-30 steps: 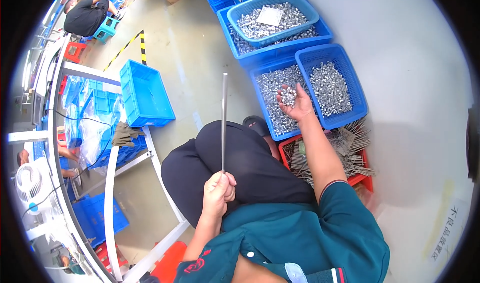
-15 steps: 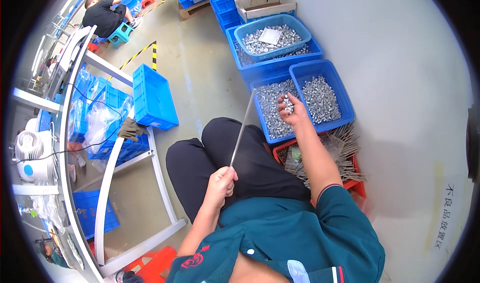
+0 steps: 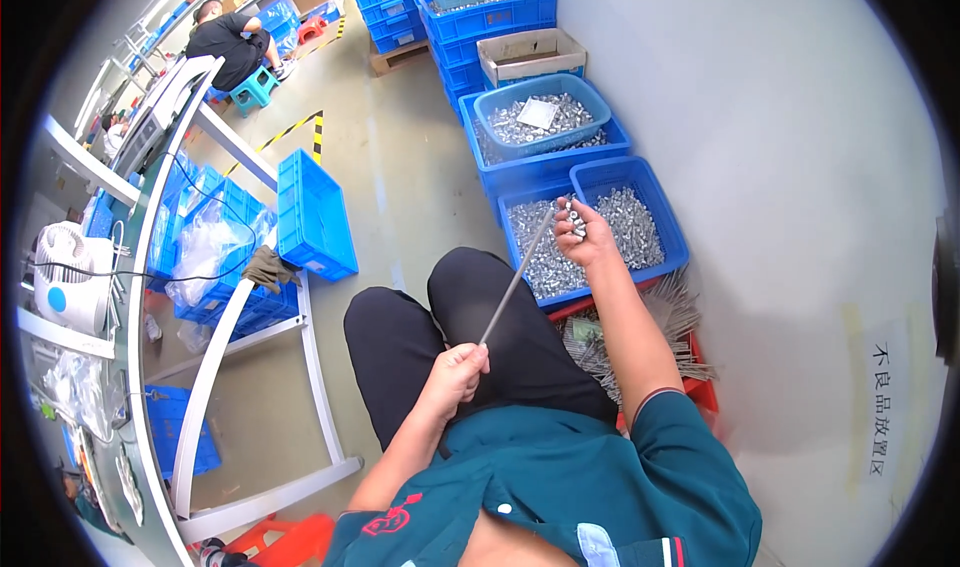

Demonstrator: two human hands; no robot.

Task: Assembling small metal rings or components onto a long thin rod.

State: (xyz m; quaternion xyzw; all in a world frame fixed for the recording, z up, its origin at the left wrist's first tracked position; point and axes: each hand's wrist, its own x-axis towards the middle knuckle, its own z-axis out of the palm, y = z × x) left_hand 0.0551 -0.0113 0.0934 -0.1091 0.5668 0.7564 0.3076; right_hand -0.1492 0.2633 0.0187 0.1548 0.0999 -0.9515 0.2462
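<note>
My left hand [image 3: 458, 377] is closed round the lower end of a thin metal rod [image 3: 518, 277] above my lap. The rod slants up and to the right, and its far tip reaches the fingers of my right hand [image 3: 592, 239]. That hand, palm up and curled, holds several small silver metal sleeves [image 3: 577, 223]; whether one is on the rod's tip I cannot tell. Beneath it stands a blue basket [image 3: 560, 301] of loose sleeves. A second blue basket [image 3: 664, 205] of the same pieces overlaps its right side.
Under my right forearm, a red bin [image 3: 708, 395] holds many thin rods [image 3: 680, 312]. Farther off are a light-blue basket [image 3: 484, 127] of metal pieces and stacked blue crates [image 3: 455, 52]. A white-framed workbench [image 3: 200, 407] stands left; a person [image 3: 225, 47] sits far left.
The rod has swung right, bringing its tip from beside the basket to my right fingers. My left hand has shifted slightly right. The whole view has moved a little.
</note>
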